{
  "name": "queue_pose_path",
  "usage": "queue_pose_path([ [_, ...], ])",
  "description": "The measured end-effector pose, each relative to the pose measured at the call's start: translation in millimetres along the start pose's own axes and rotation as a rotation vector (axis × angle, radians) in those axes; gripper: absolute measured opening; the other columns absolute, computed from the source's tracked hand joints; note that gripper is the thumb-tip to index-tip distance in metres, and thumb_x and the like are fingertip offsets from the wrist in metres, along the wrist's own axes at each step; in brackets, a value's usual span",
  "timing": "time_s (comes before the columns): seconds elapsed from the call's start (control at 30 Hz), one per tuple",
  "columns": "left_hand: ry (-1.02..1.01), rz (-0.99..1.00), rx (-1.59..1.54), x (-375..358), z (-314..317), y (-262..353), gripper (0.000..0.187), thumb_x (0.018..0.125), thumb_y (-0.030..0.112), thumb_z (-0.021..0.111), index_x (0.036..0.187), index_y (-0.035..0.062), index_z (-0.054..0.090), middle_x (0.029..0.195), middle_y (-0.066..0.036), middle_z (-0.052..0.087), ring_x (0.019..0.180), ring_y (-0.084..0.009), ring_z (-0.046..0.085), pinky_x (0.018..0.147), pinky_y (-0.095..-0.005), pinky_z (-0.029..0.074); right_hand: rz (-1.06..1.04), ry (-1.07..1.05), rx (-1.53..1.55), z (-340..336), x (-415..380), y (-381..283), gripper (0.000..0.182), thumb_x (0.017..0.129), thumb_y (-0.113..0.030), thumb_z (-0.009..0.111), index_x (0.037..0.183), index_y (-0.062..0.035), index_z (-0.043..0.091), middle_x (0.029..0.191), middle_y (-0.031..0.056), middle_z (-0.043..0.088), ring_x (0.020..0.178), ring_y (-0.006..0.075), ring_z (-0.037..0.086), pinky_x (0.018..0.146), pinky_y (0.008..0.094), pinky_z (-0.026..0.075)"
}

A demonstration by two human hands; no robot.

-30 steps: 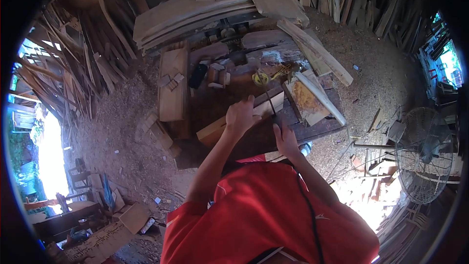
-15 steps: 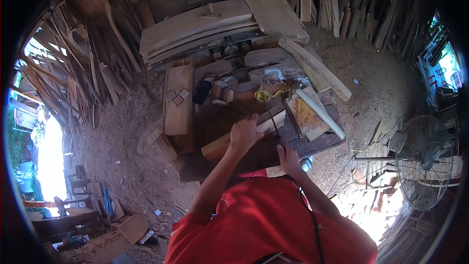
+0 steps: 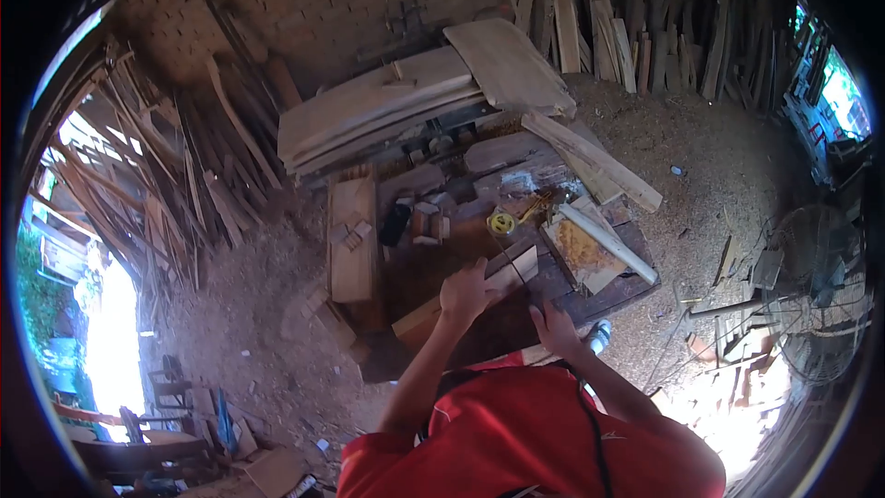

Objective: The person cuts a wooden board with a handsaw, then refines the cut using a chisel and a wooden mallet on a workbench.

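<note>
My left hand (image 3: 467, 291) presses on a narrow wooden board (image 3: 518, 277) that lies at a slant on the dark workbench (image 3: 452, 341). The board shows on both sides of this hand. My right hand (image 3: 555, 328) is closed around the near end of a long, thin, dark tool (image 3: 515, 262), whose exact kind I cannot make out. The tool crosses over the board's right part and points away from me. Just past its far end sits a round yellow object (image 3: 501, 223), with a tangle of yellow material (image 3: 536, 207) beside it.
A wooden box-like piece (image 3: 352, 258) with small blocks on it stands at the bench's left. More small blocks (image 3: 429, 223) and a black object (image 3: 395, 224) lie nearby. Planks (image 3: 604, 244) rest at right. Large boards (image 3: 378, 106) are stacked behind; a fan (image 3: 816, 281) stands right.
My view has tilted up, so the bench sits lower in the picture. My left hand stays on the board, and my right hand still grips the thin tool, now slightly drawn back.
</note>
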State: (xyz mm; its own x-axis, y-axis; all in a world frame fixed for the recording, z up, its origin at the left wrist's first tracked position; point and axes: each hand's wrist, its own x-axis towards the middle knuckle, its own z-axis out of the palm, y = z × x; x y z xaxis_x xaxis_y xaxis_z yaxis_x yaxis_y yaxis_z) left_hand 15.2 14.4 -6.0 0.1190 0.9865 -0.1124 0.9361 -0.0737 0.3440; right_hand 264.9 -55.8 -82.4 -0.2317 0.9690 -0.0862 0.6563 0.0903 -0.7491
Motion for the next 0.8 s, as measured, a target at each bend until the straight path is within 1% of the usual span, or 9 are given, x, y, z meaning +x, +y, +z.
queue_pose_path([
  [0.13, 0.017, 0.001, 0.009, -4.6, 2.8, 3.3, 0.062, 0.077, 0.041, 0.090, 0.122, 0.0092, 0.062, 0.103, -0.018, 0.077, 0.095, -0.0379, 0.077, 0.080, -0.0477, 0.063, -0.181, 0.179, 0.012, 13.0, -6.3, 7.8, 0.046, 0.111, -0.040, 0.051, 0.130, 0.0010, 0.056, 0.101, 0.0374, 0.070, 0.096, 0.0582, 0.067, 0.083, 0.0669, 0.054],
  [0.17, 0.024, -0.001, 0.010, -5.7, 5.2, 8.0, 0.062, 0.077, 0.041, 0.090, 0.122, 0.0092, 0.062, 0.102, -0.017, 0.077, 0.095, -0.0381, 0.077, 0.080, -0.0479, 0.063, 0.038, -0.045, 0.033, -9.0, 6.0, -30.2, 0.046, 0.111, -0.036, 0.051, 0.134, 0.0038, 0.055, 0.106, 0.0379, 0.069, 0.105, 0.0585, 0.065, 0.089, 0.0628, 0.053],
  [0.27, -0.015, 0.011, 0.020, -1.7, -1.1, 3.5, 0.063, 0.077, 0.042, 0.090, 0.123, 0.0088, 0.062, 0.100, -0.017, 0.077, 0.095, -0.0383, 0.077, 0.081, -0.0481, 0.063, 0.132, -0.121, -0.020, -17.4, 23.8, -44.7, 0.046, 0.111, -0.037, 0.051, 0.134, 0.0028, 0.055, 0.106, 0.0374, 0.070, 0.105, 0.0582, 0.065, 0.090, 0.0628, 0.053],
  [0.37, 0.037, 0.040, -0.002, 4.7, -0.8, -8.6, 0.064, 0.077, 0.043, 0.090, 0.122, 0.0083, 0.063, 0.101, -0.017, 0.077, 0.096, -0.0380, 0.077, 0.080, -0.0477, 0.062, -0.087, 0.062, -0.055, 3.4, -16.9, 17.3, 0.048, 0.111, -0.039, 0.051, 0.134, 0.0023, 0.054, 0.100, 0.0368, 0.070, 0.098, 0.0577, 0.067, 0.084, 0.0643, 0.054],
  [0.47, 0.035, 0.017, 0.000, -3.4, -3.9, 5.5, 0.063, 0.076, 0.042, 0.091, 0.121, 0.0079, 0.064, 0.102, -0.017, 0.077, 0.096, -0.0382, 0.077, 0.081, -0.0477, 0.062, -0.005, -0.009, -0.051, -8.4, -3.2, -16.8, 0.049, 0.112, -0.044, 0.048, 0.128, 0.0020, 0.056, 0.109, 0.0386, 0.068, 0.097, 0.0561, 0.069, 0.083, 0.0643, 0.057],
  [0.57, 0.031, 0.015, 0.004, -6.9, -1.5, 11.1, 0.062, 0.076, 0.040, 0.092, 0.120, 0.0075, 0.064, 0.105, -0.017, 0.076, 0.097, -0.0388, 0.076, 0.082, -0.0483, 0.061, 0.142, -0.143, -0.124, -27.7, 28.0, -57.3, 0.051, 0.111, -0.045, 0.048, 0.131, 0.0012, 0.056, 0.105, 0.0356, 0.071, 0.096, 0.0557, 0.070, 0.082, 0.0626, 0.058],
  [0.67, 0.042, 0.079, 0.032, -8.0, -3.8, 11.6, 0.061, 0.076, 0.040, 0.092, 0.119, 0.0074, 0.064, 0.106, -0.017, 0.076, 0.098, -0.0392, 0.076, 0.083, -0.0485, 0.061, -0.015, 0.031, -0.064, -8.2, -11.5, -10.1, 0.051, 0.111, -0.046, 0.049, 0.129, 0.0006, 0.057, 0.095, 0.0337, 0.072, 0.090, 0.0560, 0.070, 0.081, 0.0631, 0.058],
  [0.7, 0.056, 0.073, 0.034, -8.2, -4.8, 9.3, 0.061, 0.076, 0.040, 0.092, 0.119, 0.0076, 0.064, 0.106, -0.017, 0.076, 0.098, -0.0394, 0.076, 0.083, -0.0485, 0.061, -0.014, 0.019, -0.062, -13.6, -21.9, -6.0, 0.049, 0.111, -0.046, 0.049, 0.122, 0.0003, 0.057, 0.090, 0.0322, 0.072, 0.085, 0.0562, 0.070, 0.079, 0.0635, 0.057],
  [0.8, 0.087, 0.062, 0.029, -6.0, 2.3, 10.5, 0.061, 0.076, 0.039, 0.092, 0.120, 0.0080, 0.063, 0.105, -0.017, 0.077, 0.099, -0.0399, 0.075, 0.084, -0.0489, 0.061, 0.031, -0.028, -0.068, -12.4, -11.5, -9.1, 0.050, 0.111, -0.046, 0.049, 0.127, 0.0006, 0.057, 0.095, 0.0328, 0.072, 0.087, 0.0560, 0.070, 0.080, 0.0631, 0.058],
])
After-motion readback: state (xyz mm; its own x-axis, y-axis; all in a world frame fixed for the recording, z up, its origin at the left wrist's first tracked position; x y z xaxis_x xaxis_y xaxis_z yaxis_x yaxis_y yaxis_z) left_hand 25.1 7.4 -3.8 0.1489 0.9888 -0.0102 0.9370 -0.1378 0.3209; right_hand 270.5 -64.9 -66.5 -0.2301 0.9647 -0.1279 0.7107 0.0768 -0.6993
